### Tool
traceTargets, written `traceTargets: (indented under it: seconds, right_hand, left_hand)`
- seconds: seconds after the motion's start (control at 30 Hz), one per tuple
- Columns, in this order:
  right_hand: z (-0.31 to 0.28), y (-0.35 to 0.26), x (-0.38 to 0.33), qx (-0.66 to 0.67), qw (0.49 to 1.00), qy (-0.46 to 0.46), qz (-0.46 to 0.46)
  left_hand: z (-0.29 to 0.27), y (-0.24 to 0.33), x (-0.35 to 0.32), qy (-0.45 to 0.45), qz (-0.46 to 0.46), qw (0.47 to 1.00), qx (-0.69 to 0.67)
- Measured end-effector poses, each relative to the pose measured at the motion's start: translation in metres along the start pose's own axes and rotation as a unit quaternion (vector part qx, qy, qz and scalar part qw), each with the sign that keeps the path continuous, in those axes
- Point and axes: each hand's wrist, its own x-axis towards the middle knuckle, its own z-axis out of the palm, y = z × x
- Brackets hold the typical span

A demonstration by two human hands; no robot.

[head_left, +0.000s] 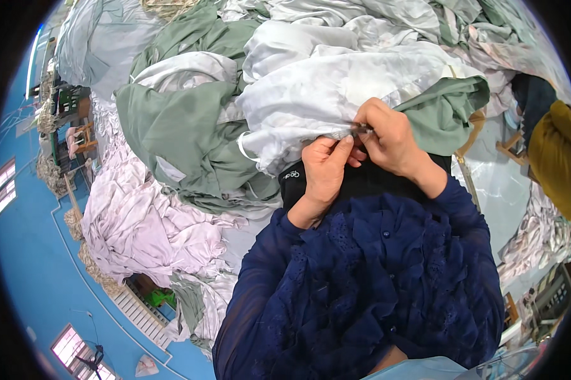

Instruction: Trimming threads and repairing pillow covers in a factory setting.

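A large white cloth with pale grey patterning (pixel 304 95) lies bunched across my lap, its green side (pixel 450 107) turned up at the right. My left hand (pixel 325 170) is closed, thumb and fingers pinching the near edge of this cloth. Right beside it, my right hand (pixel 390 136) is closed around a small dark tool (pixel 363 128), mostly hidden by the fingers; its kind cannot be made out. The tool's end is close to the left thumb, at the cloth's edge. A thin white strip (pixel 246 147) loops out from the cloth's left side.
Green cloth (pixel 178 126) is heaped to the left, with a pale pink pile (pixel 152 221) below it. More white and green cloth (pixel 387 19) fills the far side. At the right hangs a mustard-coloured cloth (pixel 554 158) near a wooden stool (pixel 512 149).
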Motion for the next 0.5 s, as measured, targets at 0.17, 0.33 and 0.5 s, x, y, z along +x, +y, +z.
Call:
traceTargets:
  seconds: [0.17, 0.33, 0.5]
  right_hand:
    - [-0.005, 0.017, -0.005, 0.115, 0.976, 0.066, 0.171]
    - [-0.019, 0.017, 0.003, 0.367, 0.888, 0.063, 0.269]
    - [-0.014, -0.006, 0.011, 0.521, 0.794, 0.038, 0.312]
  left_hand:
    - [0.001, 0.002, 0.000, 0.021, -0.009, 1.000, -0.004]
    - [-0.001, 0.000, 0.001, 0.020, -0.007, 1.000, -0.010]
    - [-0.004, -0.004, 0.005, 0.010, -0.016, 1.000, -0.019]
